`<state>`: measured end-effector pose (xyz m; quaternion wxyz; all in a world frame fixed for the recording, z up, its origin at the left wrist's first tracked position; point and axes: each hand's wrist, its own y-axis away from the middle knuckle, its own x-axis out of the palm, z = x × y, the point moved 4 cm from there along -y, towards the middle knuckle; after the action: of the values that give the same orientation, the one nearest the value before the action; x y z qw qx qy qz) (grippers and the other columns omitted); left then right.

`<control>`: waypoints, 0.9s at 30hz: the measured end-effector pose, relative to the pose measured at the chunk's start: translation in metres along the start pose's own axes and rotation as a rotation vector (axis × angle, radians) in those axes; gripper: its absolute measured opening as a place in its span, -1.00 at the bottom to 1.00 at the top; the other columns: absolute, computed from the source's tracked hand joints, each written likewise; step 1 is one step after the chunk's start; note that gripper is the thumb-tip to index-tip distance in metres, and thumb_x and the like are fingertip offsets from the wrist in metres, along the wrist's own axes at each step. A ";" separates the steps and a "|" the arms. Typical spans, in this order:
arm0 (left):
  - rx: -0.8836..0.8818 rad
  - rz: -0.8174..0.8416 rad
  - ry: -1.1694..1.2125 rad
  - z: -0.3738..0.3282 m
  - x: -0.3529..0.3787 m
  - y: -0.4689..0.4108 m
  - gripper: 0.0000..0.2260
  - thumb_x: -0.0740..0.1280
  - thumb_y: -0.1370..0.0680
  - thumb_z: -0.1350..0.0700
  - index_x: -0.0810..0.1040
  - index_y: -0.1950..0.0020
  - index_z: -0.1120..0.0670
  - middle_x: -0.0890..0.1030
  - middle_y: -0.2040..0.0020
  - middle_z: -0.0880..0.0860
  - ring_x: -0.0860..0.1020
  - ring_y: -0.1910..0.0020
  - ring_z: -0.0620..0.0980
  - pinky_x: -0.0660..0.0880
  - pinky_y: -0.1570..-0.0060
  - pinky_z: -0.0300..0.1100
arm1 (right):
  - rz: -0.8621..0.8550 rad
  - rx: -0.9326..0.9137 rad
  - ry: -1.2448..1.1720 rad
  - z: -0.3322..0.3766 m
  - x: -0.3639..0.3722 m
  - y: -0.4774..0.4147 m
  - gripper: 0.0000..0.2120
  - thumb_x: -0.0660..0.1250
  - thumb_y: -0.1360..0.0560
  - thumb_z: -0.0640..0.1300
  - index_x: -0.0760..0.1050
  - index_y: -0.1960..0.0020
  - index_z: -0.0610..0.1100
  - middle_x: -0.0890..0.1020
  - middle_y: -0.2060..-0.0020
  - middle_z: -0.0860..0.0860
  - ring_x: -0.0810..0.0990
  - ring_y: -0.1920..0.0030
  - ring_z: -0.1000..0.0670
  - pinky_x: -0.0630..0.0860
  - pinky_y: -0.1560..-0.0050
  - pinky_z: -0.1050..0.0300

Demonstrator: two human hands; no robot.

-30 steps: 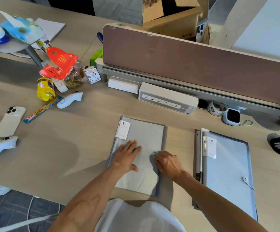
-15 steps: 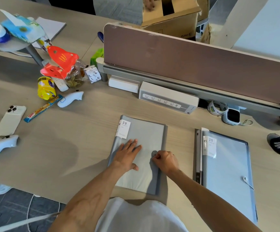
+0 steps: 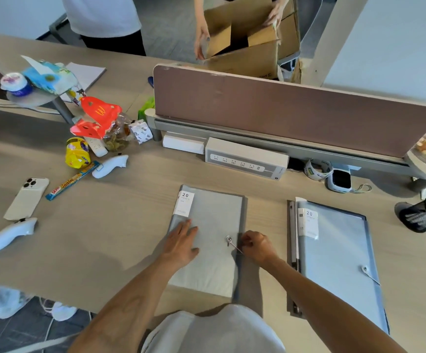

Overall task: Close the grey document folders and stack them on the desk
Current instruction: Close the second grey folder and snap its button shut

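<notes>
- Head view: the near folder [image 3: 212,238], grey and closed, lay flat on the surface [image 3: 110,225] at lower centre of the frame, a white "20" label at its upper left corner.
- Left hand [image 3: 181,244] lay palm-down on the cover's left half, fingers spread flat, its grip released.
- Right hand [image 3: 256,245] sat at the folder's right edge, fingers pinched on a thin string [image 3: 235,248] running from the round clasp button [image 3: 228,238].
- Second folder [image 3: 334,261], also grey and labelled "20", lay at lower right of the frame, apart from the first, with its own clasp and string near its right edge.
- A power strip [image 3: 245,161] stood above the near folder, against the brown divider panel [image 3: 283,110].
- A phone [image 3: 27,198] and two white controllers lay at left of the frame.
</notes>
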<state>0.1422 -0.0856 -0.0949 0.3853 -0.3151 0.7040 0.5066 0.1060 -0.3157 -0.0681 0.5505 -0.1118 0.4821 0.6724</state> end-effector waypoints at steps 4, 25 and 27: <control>-0.326 0.009 0.249 0.013 0.001 0.023 -0.31 0.27 -0.55 -0.06 0.02 -0.57 0.10 -0.01 -0.58 0.21 0.01 -0.56 0.17 0.09 -0.50 -0.03 | 0.040 -0.013 -0.128 0.000 0.002 0.009 -0.64 0.27 -0.45 -0.29 0.54 -0.22 -0.09 0.63 -0.13 -0.08 0.58 -0.13 -0.08 0.52 -0.08 0.13; -0.284 -0.061 1.579 -0.031 -0.036 0.071 -0.67 0.41 -0.48 0.24 0.48 -0.23 0.21 0.66 -0.04 0.19 0.63 0.06 0.14 0.57 0.01 -0.01 | -0.052 0.241 -0.901 -0.044 0.008 0.048 -0.71 0.30 -0.53 0.01 0.52 -0.15 -0.14 0.58 -0.09 -0.16 0.52 -0.06 -0.13 0.48 -0.08 0.00; -0.194 -0.012 1.606 -0.040 -0.050 0.064 -0.71 0.41 -0.49 0.21 0.49 -0.19 0.17 0.66 -0.04 0.18 0.62 0.05 0.13 0.56 -0.03 0.01 | -0.142 0.275 -0.990 -0.040 -0.003 0.054 -0.72 0.25 -0.55 0.08 0.47 -0.10 -0.12 0.55 -0.06 -0.09 0.50 -0.12 -0.12 0.42 -0.20 -0.02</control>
<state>0.1053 -0.1024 -0.0142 -0.2642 -0.6188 0.7169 0.1825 0.0458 -0.3444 -0.0585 0.7666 0.2606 0.2389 0.5361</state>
